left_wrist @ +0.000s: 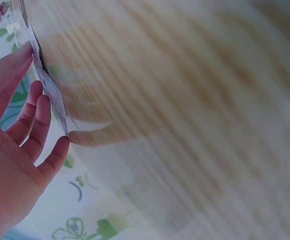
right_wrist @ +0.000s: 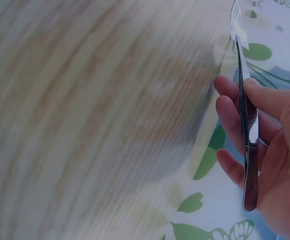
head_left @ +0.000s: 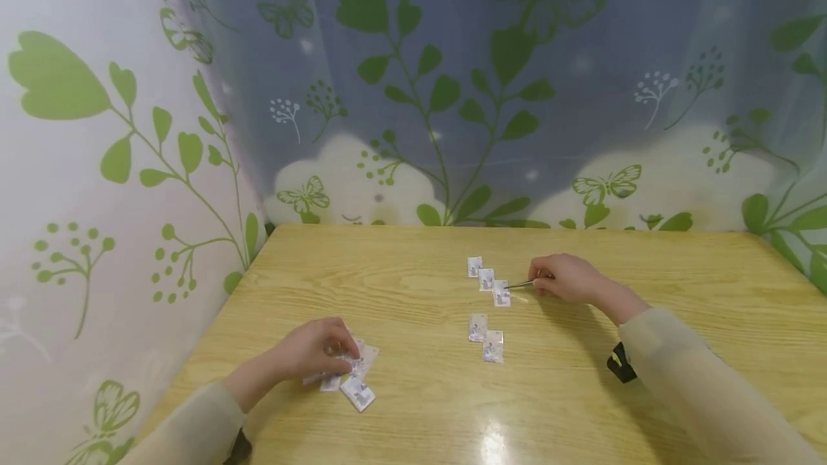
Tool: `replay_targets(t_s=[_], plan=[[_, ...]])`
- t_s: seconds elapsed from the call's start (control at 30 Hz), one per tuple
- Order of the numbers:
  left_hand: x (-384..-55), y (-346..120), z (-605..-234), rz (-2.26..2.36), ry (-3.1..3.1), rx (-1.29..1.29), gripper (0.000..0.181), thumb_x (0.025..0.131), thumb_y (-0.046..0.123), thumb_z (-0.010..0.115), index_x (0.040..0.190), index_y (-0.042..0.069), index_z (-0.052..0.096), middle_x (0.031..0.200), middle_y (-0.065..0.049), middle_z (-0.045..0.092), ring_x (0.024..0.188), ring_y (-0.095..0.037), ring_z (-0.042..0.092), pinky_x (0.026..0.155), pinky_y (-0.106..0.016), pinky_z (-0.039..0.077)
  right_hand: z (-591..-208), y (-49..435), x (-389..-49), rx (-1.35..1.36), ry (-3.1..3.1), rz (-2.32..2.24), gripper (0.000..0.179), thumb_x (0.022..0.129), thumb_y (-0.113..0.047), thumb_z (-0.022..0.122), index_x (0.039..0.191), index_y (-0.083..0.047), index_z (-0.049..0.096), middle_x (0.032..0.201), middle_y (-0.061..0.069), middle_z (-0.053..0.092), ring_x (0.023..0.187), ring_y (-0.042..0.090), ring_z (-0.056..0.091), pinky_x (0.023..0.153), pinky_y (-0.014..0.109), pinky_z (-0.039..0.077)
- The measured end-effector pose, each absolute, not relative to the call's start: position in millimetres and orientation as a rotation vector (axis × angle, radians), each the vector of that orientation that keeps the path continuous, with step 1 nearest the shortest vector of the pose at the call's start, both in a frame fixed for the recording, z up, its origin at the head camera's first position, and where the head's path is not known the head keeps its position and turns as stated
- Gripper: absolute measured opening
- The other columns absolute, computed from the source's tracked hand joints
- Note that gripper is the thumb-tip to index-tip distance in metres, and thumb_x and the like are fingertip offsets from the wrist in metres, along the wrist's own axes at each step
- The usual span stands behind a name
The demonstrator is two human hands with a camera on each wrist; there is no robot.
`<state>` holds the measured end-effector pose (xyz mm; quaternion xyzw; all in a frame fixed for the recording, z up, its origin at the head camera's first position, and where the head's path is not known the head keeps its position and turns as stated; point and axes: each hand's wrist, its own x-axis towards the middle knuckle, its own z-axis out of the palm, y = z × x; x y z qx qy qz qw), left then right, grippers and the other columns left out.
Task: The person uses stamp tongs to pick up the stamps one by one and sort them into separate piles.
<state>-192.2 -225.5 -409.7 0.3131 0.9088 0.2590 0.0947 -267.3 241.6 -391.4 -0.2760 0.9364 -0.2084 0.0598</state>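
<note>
My right hand [head_left: 568, 278] pinches a pair of metal tweezers [right_wrist: 250, 135] between thumb and fingers. The tweezer tips meet the right edge of a small white printed card [head_left: 501, 297], the nearest of three set corner to corner in a slanting row. On the left of the table, my left hand [head_left: 316, 350] rests over a loose pile of similar small cards [head_left: 365, 361], partly hiding them. Its fingertips [left_wrist: 62, 145] touch the cards in the left wrist view, the fingers bent only loosely. One grey-printed card [head_left: 358, 393] lies at the pile's near edge.
Two more cards [head_left: 478, 327] form a second slanting row, nearer me than the first. All lie on a wood-grain table [head_left: 400, 422]. A leaf-patterned curtain [head_left: 439, 92] hangs behind the table and along its left side.
</note>
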Motion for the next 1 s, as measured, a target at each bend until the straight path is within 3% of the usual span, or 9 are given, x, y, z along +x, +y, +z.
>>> replay_targets(t_s=[0.7, 1.0], plan=[[-194, -224, -408, 0.774, 2.695, 0.937, 0.014, 0.079, 0.019, 0.079, 0.091, 0.023, 0.073, 0.090, 0.013, 0.058, 0.084, -0.010, 0.056, 0.075, -0.030, 0.046, -387, 261, -260, -0.647, 2.816, -0.785, 0.013, 0.098, -0.010, 0.056, 0.107, -0.002, 0.061, 0.088, 0.004, 0.069, 0.067, 0.018, 0.061, 0.062, 0.035, 0.048], [-193, -226, -410, 0.795, 2.672, 0.941, 0.013, 0.080, 0.020, 0.079, 0.092, 0.023, 0.073, 0.091, 0.012, 0.058, 0.081, -0.009, 0.054, 0.072, -0.028, 0.045, -382, 231, -240, -0.740, 2.751, -0.896, 0.013, 0.099, -0.012, 0.056, 0.109, -0.005, 0.060, 0.089, 0.002, 0.068, 0.068, 0.021, 0.060, 0.061, 0.033, 0.048]])
